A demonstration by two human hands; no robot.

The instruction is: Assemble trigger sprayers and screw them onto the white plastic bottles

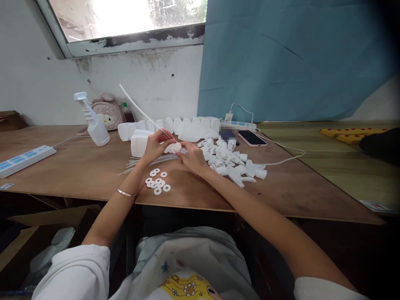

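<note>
Spray head [170,148] is being held above the desk [103,166], between front and back edges; my left grip [155,146] is pinching the tube [137,106], my right grip [193,158] the collar [177,146]: probably light, stiff plastic, best held there.

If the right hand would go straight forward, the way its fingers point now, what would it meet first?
Probably the white spray head, already at the fingertips of the right hand; beyond it, the left hand. Exact depth is unclear.
</note>
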